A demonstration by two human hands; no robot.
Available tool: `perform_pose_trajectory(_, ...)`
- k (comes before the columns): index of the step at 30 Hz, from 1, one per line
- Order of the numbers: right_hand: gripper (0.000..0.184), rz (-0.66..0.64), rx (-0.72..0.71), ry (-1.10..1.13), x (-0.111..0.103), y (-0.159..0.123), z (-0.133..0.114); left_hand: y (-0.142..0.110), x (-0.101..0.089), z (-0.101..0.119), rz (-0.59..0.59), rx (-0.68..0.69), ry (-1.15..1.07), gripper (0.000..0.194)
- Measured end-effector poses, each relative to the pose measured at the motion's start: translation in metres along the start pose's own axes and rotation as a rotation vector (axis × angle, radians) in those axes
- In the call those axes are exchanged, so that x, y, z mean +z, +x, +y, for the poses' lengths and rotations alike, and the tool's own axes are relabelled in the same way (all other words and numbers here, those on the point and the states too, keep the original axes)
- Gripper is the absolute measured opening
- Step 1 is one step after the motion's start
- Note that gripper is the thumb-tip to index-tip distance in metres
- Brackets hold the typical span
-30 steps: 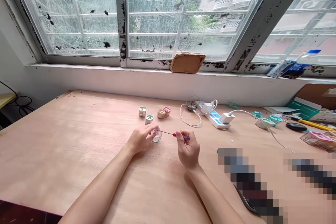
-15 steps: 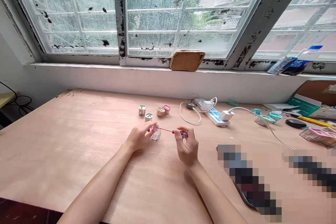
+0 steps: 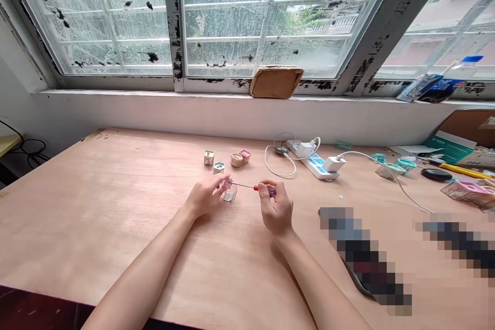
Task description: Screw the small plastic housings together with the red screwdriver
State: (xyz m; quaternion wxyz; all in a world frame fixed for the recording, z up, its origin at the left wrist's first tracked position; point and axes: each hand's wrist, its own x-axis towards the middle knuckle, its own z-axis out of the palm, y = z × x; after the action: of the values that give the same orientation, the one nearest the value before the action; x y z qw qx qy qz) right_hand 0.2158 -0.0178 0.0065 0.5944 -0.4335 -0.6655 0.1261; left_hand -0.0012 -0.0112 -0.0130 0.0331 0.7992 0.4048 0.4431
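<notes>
My right hand (image 3: 276,209) is closed round the red-and-purple handle of a screwdriver (image 3: 265,190). Its thin shaft points left, the tip reaching a small pink part (image 3: 226,183). That part is pinched in the fingers of my left hand (image 3: 204,196); its exact kind is too small to make out. Just below the pink part, a clear little box (image 3: 230,195) stands on the table by my left fingertips. Beyond my hands are small boxes with coloured tops: a cream one (image 3: 209,157), a green one (image 3: 218,167), a tan one (image 3: 236,160) and a pink one (image 3: 245,155).
A white power strip (image 3: 317,166) with plugs and cables lies toward the back right. Further right are teal containers (image 3: 406,165), a black mouse (image 3: 436,174) and a pink-topped box (image 3: 466,192). Blurred dark objects lie at the right front of the wooden table (image 3: 96,216).
The view has shifted slightly. The screwdriver's handle has turned a little in my right hand, its tip still at the pink part. My left hand keeps its pinch.
</notes>
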Motion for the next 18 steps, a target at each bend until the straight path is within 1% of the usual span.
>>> perform_pose_trajectory(2,0.024,-0.009,0.032,0.000,-0.0006,0.0007,-0.0016,-0.0004,0.0006,-0.0002,0.004,-0.007,-0.012,0.033)
perform_pose_trajectory(4,0.021,0.002,0.035,-0.003,-0.0010,0.0009,-0.0026,-0.0007,0.0008,-0.0002,-0.001,-0.011,-0.015,0.033)
perform_pose_trajectory(6,0.015,0.012,0.008,-0.009,-0.0009,0.0004,-0.0029,-0.0007,0.0007,0.0001,-0.014,-0.009,-0.013,0.034)
perform_pose_trajectory(8,0.014,0.012,-0.030,-0.005,-0.0006,-0.0006,-0.0026,-0.0006,0.0002,0.0007,-0.016,-0.006,-0.013,0.033)
perform_pose_trajectory(10,0.016,0.004,-0.040,0.009,-0.0002,-0.0014,-0.0024,-0.0002,-0.0003,0.0015,-0.005,-0.005,-0.017,0.032)
perform_pose_trajectory(15,0.025,-0.024,0.034,0.023,0.0004,-0.0012,-0.0020,0.0008,-0.0015,0.0031,-0.004,-0.029,-0.020,0.033)
perform_pose_trajectory(18,0.031,-0.018,0.029,0.037,0.0007,-0.0016,-0.0017,0.0008,-0.0021,0.0034,-0.003,-0.033,-0.032,0.034)
